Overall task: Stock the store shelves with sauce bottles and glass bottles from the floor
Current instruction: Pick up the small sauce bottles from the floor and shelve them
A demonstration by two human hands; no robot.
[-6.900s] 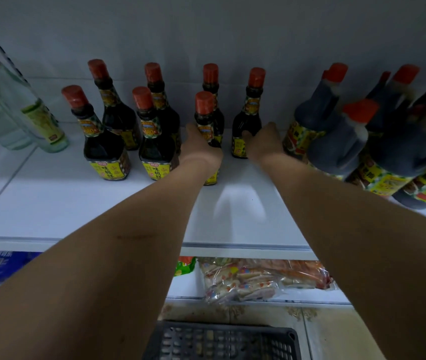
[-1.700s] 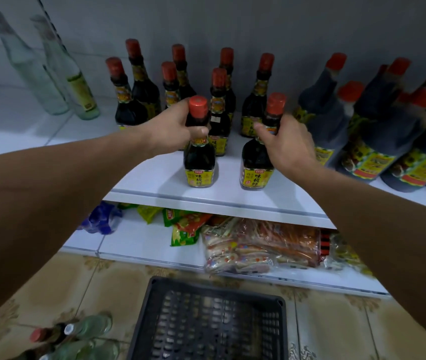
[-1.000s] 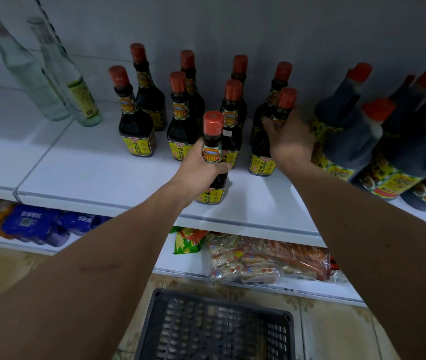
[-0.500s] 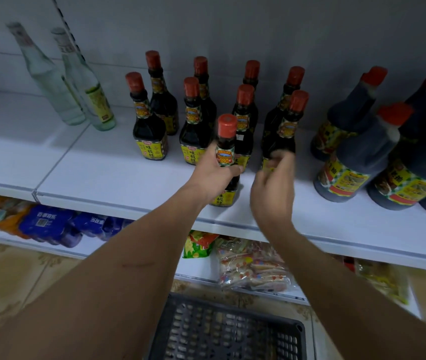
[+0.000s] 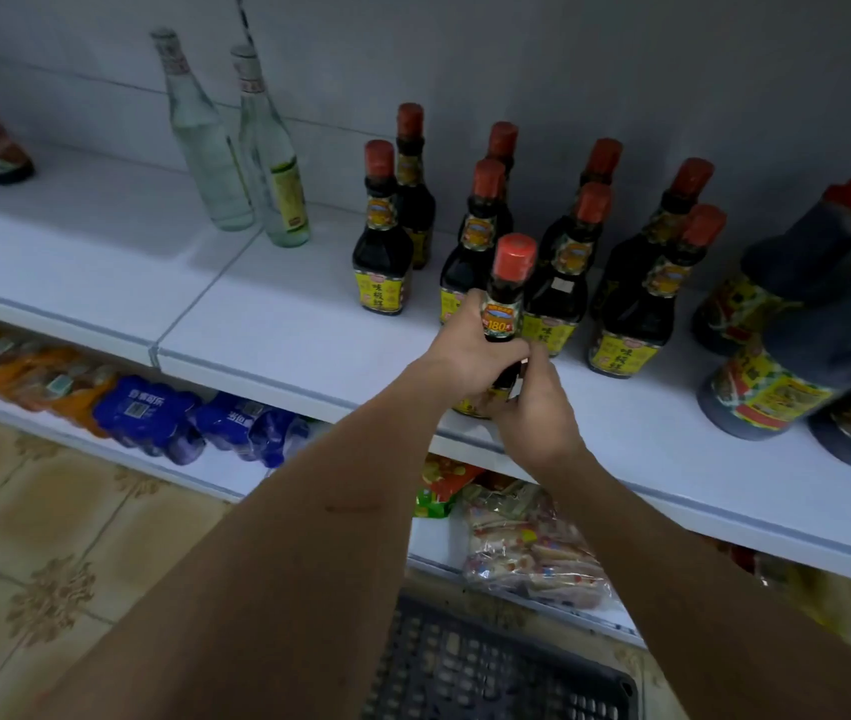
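At front edge of shelf [image 5: 267,350]: our left hand [image 5: 470,356] wraps sauce bottle [image 5: 506,304] at shoulder, right hand [image 5: 532,402] cups its base. We judge glass heavy, slick, breakable; best held by body, not red cap.

Before me: grey back wall [image 5: 569,54]; white shelf [image 5: 283,335], seam between its panels; lower white shelf [image 5: 236,472] carrying blue packs [image 5: 153,413] and snack bags [image 5: 532,548]. Beneath me: beige patterned floor tiles [image 5: 49,563], dark plastic crate [image 5: 496,667]. Light dim.
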